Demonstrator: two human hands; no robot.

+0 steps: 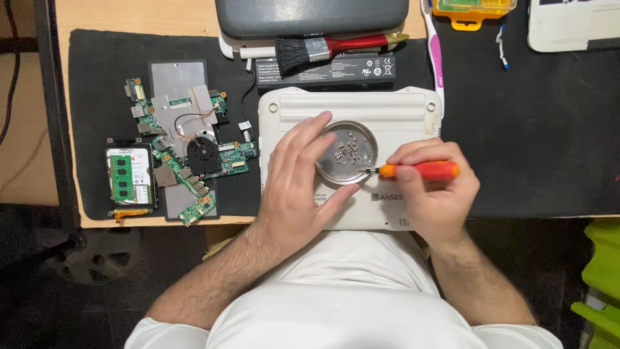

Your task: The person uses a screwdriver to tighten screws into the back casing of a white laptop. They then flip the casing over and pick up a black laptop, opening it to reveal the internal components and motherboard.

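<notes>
Fingers (pixel 423 169) pinch glossy orange screwdriver (pixel 420 170) — perhaps touching round dish (pixel 329 169).

white labels on black battery (pixel 326 70), green-white drive sticker (pixel 129 176)

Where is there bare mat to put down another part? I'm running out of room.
The widest bare patch is the black mat right of the white laptop case, below the toothbrush. Left of the case it is crowded with circuit boards and a hard drive.

Shiny metal dish (pixel 336 169), matt plastic case (pixel 400 116)
</notes>
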